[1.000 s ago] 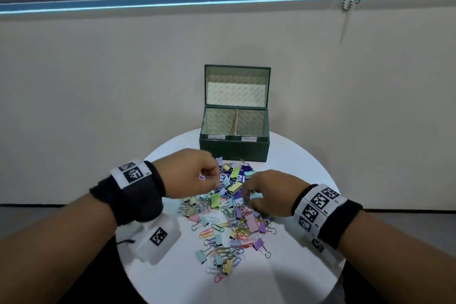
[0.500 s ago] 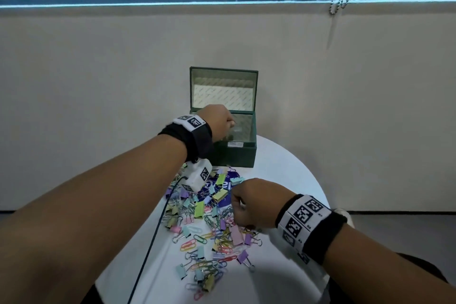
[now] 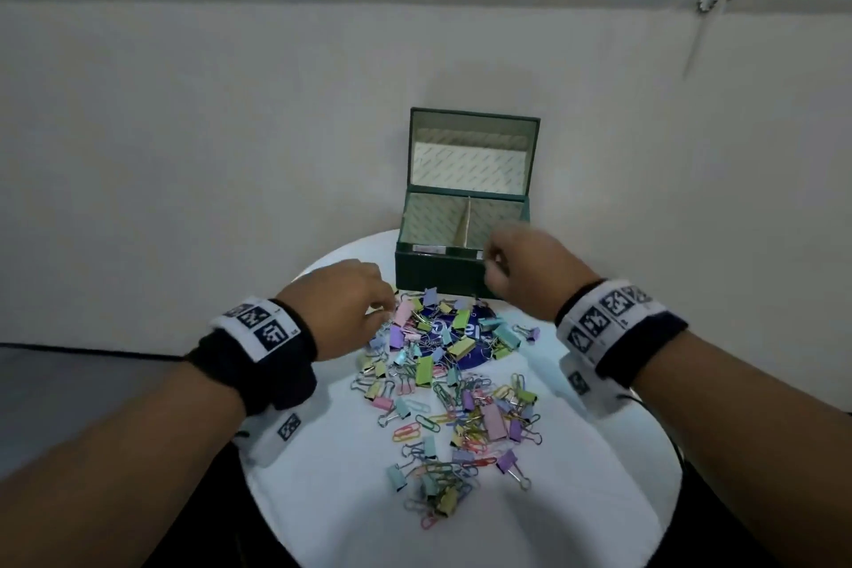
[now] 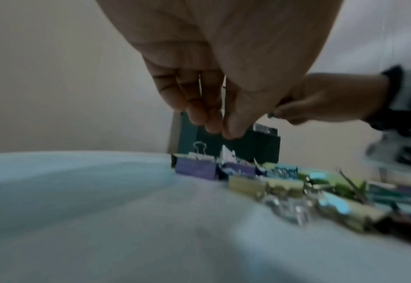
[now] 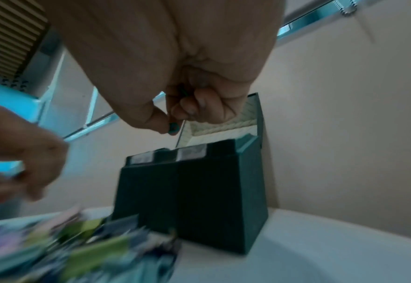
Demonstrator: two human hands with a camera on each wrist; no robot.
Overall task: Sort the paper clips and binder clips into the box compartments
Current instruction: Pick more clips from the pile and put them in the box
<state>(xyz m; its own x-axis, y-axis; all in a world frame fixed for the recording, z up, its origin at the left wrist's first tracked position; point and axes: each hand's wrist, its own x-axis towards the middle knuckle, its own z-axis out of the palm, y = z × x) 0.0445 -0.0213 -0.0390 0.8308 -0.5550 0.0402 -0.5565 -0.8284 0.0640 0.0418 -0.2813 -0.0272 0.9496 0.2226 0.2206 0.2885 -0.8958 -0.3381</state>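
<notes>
The open green box [image 3: 438, 277] stands at the table's far side, lid upright, a divider [image 3: 464, 226] splitting it in two. A pile of pastel binder clips and paper clips [image 3: 456, 364] lies in front of it. My right hand [image 3: 491, 263] is raised at the front rim of the right compartment. In the right wrist view it [image 5: 172, 122] pinches a small teal clip [image 5: 174, 128], whose kind I cannot tell. My left hand [image 3: 385, 314] hangs over the pile's far left edge. Its bunched fingertips [image 4: 214, 126] hover just above a purple binder clip [image 4: 195, 169], with nothing visible between them.
The round white table [image 3: 576, 498] has bare surface on both sides of the pile and near its front edge. A beige wall rises close behind the box. A blue round printed mark [image 3: 475, 360] lies under the clips.
My left hand came back from over the box down to the pile. My right hand lifted off the pile and moved to the box's right front, carrying the teal clip.
</notes>
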